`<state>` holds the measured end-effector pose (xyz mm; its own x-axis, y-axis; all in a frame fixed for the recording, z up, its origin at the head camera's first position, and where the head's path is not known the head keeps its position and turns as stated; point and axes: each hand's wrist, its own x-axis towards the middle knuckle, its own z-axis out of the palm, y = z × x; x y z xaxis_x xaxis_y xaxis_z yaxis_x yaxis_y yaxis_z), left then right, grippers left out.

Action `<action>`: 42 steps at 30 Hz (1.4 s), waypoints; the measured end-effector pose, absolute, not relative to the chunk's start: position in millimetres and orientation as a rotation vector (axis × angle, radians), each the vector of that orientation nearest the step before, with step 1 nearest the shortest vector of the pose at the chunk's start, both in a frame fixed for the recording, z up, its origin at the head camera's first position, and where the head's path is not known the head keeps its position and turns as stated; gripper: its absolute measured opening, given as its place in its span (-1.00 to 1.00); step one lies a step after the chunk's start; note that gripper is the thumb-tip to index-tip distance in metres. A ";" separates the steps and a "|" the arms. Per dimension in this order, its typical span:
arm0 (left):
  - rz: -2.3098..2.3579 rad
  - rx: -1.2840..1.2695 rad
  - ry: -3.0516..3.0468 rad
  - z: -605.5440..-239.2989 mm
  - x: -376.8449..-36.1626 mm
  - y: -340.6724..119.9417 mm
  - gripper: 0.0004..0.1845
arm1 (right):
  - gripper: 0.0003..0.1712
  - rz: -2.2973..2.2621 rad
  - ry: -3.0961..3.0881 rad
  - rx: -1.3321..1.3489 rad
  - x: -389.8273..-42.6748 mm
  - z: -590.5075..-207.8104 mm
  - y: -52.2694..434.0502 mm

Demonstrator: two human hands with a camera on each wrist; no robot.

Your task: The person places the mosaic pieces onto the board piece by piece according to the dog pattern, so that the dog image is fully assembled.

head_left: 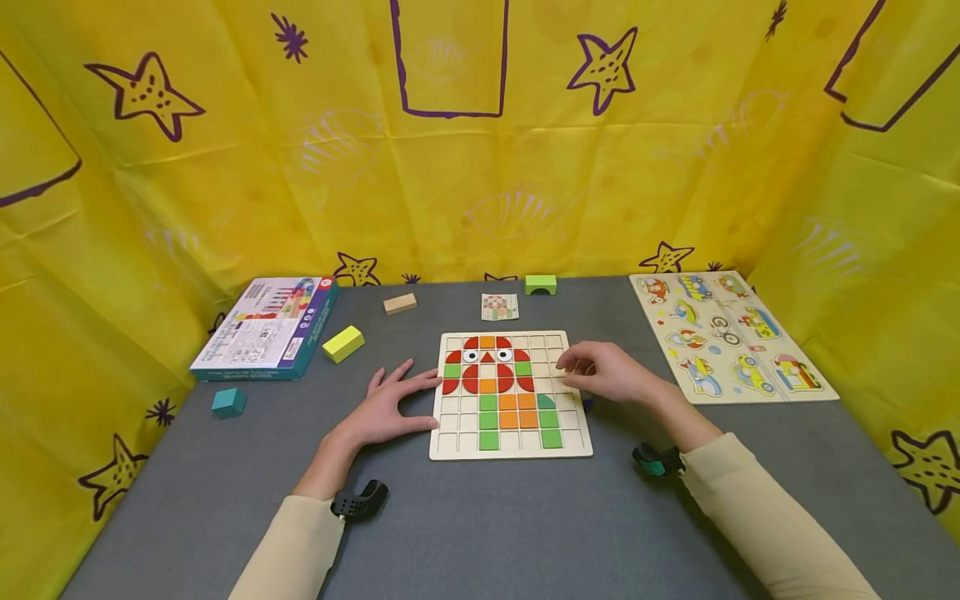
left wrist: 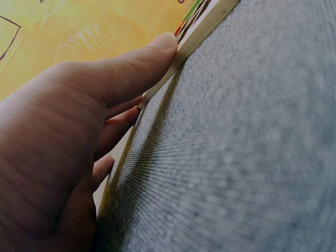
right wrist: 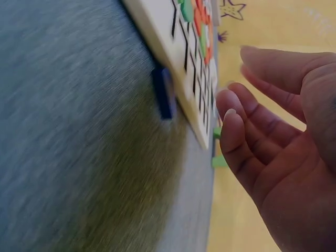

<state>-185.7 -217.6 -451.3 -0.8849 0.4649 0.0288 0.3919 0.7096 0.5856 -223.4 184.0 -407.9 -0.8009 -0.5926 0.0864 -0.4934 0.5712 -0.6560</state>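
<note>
A wooden grid board [head_left: 457, 444] lies on the table with red, orange and green tiles in its cells, forming a bird-like figure with two round eyes. My left hand [head_left: 386, 410] rests at the board's left edge, fingers spread. In the left wrist view its thumb [left wrist: 142, 63] touches the board's side. Over the right edge hovers my right hand [head_left: 611, 371], its fingers loosely bent. Thumb and fingertips stand apart with nothing between them in the right wrist view. A small dark blue piece [right wrist: 164, 93] is beside the board's right edge, below that hand.
Behind the board lies a small picture card [head_left: 499, 307], near a green arch block [head_left: 541, 285] and a plain wooden block [head_left: 400, 304]. Leftward are a yellow block [head_left: 343, 344], a teal block [head_left: 228, 403] and a box [head_left: 262, 329]. A vehicle puzzle board [head_left: 731, 337] lies right.
</note>
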 end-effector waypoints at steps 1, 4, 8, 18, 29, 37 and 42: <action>0.913 0.702 2.791 -451.7 -185.7 -217.6 -0.21 | -0.77 -1.039 2.653 -0.929 -221.9 -408.8 187.0; 0.912 0.701 2.788 -452.2 -185.7 -217.4 -0.21 | -0.76 -1.037 2.643 -0.923 -216.9 -411.6 195.4; 0.920 0.705 2.790 -452.0 -185.9 -217.5 -0.22 | -0.76 -1.031 2.632 -0.910 -210.9 -415.9 205.3; 0.910 0.696 2.788 -451.8 -185.1 -218.1 -0.21 | -0.74 -1.020 2.598 -0.975 -201.5 -428.4 218.6; 0.914 0.707 2.789 -451.7 -186.3 -217.6 -0.22 | -0.81 -0.946 2.654 -1.007 -198.4 -430.9 218.4; 0.907 0.695 2.784 -449.8 -185.7 -217.1 -0.21 | -0.83 -0.879 2.693 -1.023 -198.0 -431.2 215.9; 0.905 0.685 2.781 -450.6 -185.7 -217.6 -0.21 | -0.86 -0.848 2.679 -1.039 -197.2 -429.1 216.6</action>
<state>-185.7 -217.6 -450.6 -0.8870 0.4616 0.0093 0.3787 0.7159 0.5866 -197.2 216.6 -429.1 -0.7502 -0.6579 0.0659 -0.5760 0.6013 -0.5538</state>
